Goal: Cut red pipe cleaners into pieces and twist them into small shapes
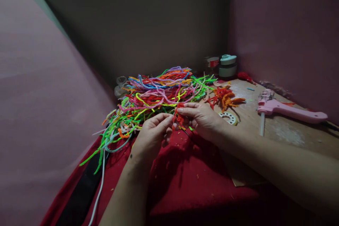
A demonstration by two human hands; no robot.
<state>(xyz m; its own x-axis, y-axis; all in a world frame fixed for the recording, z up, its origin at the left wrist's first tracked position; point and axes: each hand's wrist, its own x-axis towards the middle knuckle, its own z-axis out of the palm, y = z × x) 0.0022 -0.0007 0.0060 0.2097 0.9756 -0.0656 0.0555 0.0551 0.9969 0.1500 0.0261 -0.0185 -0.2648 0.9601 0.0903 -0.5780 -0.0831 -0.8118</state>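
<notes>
My left hand (pixel 152 135) and my right hand (pixel 201 117) meet at the middle of the view, fingers pinched together on a small red fuzzy pipe-cleaner piece (pixel 179 117). Both hands hover over a red cloth (pixel 190 176) that covers the near part of the table. Just behind them lies a big heap of coloured pipe cleaners (pixel 159 95), with green, pink, yellow, blue and orange strands spilling toward the left.
A pink glue gun (pixel 288 110) lies at the right on the wooden table (pixel 286 130). Orange and red cut pieces (pixel 225 98) and a small white ring (pixel 228 117) sit beside my right hand. Tape rolls and a lidded jar (pixel 227 65) stand by the back wall.
</notes>
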